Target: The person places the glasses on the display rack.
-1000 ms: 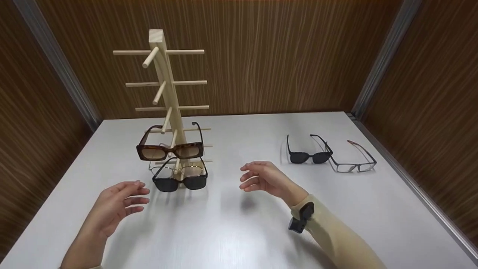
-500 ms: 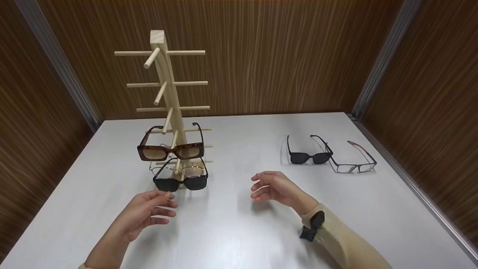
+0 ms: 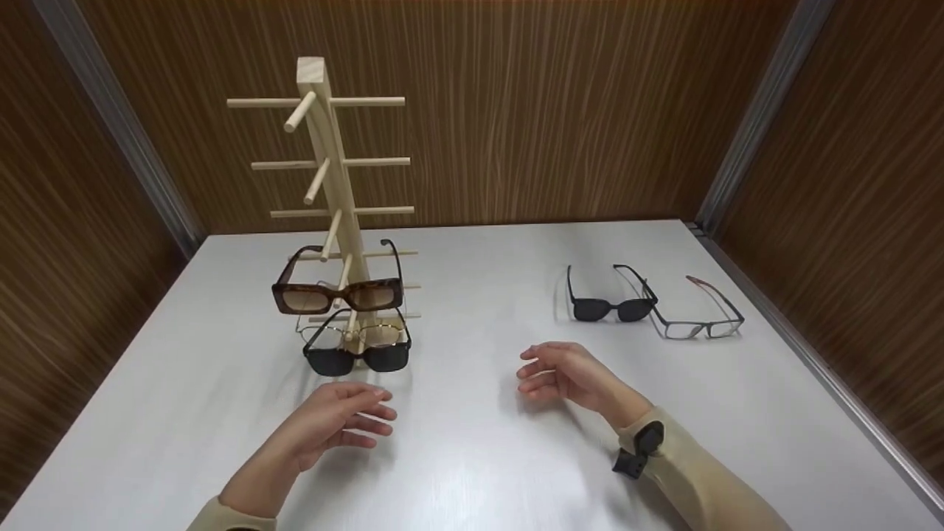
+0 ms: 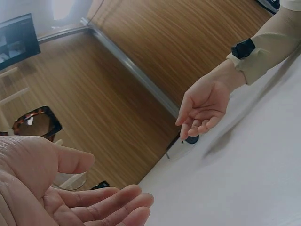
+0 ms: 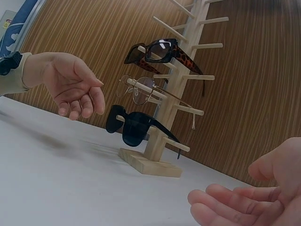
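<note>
My left hand hovers over the table just in front of the wooden glasses stand, fingers relaxed, holding nothing. To the right my right hand hangs above the table, fingers loosely bent and free of any object. Three pairs sit on the stand's lower pegs: tortoiseshell sunglasses highest, thin wire-framed glasses beneath, and black sunglasses lowest. Beyond my right hand, black sunglasses lie on the table with temples unfolded. Touching or nearly touching them are dark-framed clear glasses with reddish temple tips.
The stand's upper pegs stick out sideways and forward, bare. Wood-grain panels enclose the white table at the back and both sides. A dark wrist camera is strapped to my right sleeve.
My left hand has moved rightward and nearer, from beside the stand to in front of it. My right hand has drifted right and slightly nearer. The glasses have stayed put.
</note>
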A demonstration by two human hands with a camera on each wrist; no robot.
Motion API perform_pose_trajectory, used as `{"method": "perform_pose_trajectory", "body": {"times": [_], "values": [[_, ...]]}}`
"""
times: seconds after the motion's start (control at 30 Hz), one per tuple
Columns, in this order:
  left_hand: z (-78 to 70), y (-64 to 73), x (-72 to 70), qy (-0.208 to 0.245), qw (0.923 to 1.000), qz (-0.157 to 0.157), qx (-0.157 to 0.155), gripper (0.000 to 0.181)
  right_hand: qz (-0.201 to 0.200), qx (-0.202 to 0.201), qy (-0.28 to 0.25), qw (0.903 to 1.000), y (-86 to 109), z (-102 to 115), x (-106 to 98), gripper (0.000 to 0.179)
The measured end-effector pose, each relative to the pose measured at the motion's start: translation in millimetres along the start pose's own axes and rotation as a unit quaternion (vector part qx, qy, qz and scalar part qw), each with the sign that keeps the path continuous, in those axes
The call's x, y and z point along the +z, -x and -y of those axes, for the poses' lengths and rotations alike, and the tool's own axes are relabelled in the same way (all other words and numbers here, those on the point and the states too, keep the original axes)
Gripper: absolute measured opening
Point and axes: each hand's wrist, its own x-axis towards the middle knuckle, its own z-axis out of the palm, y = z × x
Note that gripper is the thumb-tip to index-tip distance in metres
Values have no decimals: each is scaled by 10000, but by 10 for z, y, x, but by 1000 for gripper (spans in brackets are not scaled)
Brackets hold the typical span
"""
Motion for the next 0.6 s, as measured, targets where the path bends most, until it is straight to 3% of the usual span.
{"method": "perform_pose_trajectory", "body": {"times": [0.4,0.6], "values": [[29,-208,298,-96,9993,221,273,46,-406,23,216,9989,209,-29,-278,41],[3,-286,396,-113,9989,338,308,45,-379,-36,172,9991,289,-10,-370,45]]}}
